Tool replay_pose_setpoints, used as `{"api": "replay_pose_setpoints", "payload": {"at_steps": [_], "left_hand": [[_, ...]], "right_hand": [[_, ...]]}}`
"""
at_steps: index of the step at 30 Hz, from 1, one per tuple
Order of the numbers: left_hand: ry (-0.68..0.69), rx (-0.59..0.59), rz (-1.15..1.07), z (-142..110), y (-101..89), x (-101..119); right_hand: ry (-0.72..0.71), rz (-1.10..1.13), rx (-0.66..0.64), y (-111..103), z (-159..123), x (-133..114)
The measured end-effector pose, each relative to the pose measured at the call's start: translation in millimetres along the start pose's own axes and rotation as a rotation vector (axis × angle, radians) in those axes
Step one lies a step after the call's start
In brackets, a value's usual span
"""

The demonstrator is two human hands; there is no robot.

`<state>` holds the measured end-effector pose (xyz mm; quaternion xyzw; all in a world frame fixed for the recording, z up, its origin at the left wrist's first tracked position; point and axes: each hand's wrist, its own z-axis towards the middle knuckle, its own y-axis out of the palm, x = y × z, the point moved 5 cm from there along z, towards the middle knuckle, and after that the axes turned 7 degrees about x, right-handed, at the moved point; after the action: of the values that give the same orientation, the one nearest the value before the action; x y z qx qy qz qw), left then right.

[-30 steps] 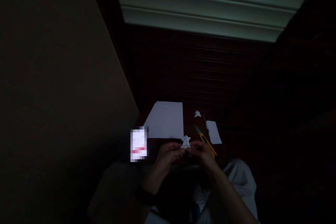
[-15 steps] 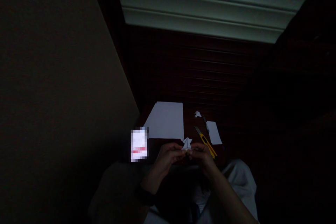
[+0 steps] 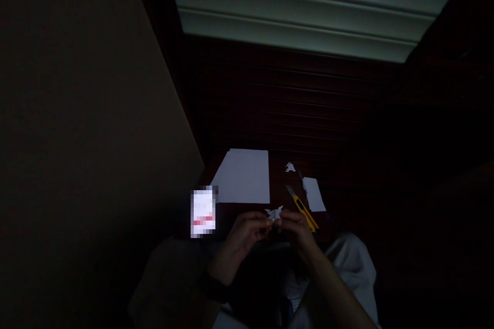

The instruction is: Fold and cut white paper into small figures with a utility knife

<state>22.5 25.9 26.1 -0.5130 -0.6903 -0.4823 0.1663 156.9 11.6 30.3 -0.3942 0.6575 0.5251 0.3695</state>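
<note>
Between my two hands is a small folded white paper figure (image 3: 275, 214) with pointed corners. My left hand (image 3: 249, 230) pinches its left side with thumb and fingers. On its right side, my right hand (image 3: 295, 226) is closed on it in the same way. The thumbs meet near its lower edge and cover that part. Just past my right hand lies a yellow utility knife (image 3: 303, 209), its blade pointing away from me. Farther back rests a second small folded paper figure (image 3: 290, 167).
A stack of white paper sheets (image 3: 245, 177) lies at the back left of the dark table. A lit, pixelated screen (image 3: 203, 212) is at the left edge. On the right are a pen (image 3: 302, 182) and a smaller white paper (image 3: 315, 194). A wall (image 3: 116, 113) rises at left.
The paper figure has bent in my hands: its tall middle point looks lower, and two points now spread out to the sides. Both hands stay in nearly the same place.
</note>
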Motion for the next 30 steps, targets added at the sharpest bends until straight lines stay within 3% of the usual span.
{"api": "replay_pose_setpoints", "payload": {"at_steps": [8,15,25,30], "left_hand": [[0.036,-0.005,0.0,-1,-1.2,-2],[0.289,0.017,0.336,-8,-2.5,15],[0.598,-0.025,0.689,-22,12.5,29],[0.573,-0.018,0.684,-20,12.8,25]], "right_hand": [[-0.098,-0.117,-0.021,-6,2,-2],[0.1,0.053,-0.08,-11,4,3],[-0.023,-0.324,-0.091,-14,5,-13],[-0.008,-0.384,-0.081,-14,6,-15]]}}
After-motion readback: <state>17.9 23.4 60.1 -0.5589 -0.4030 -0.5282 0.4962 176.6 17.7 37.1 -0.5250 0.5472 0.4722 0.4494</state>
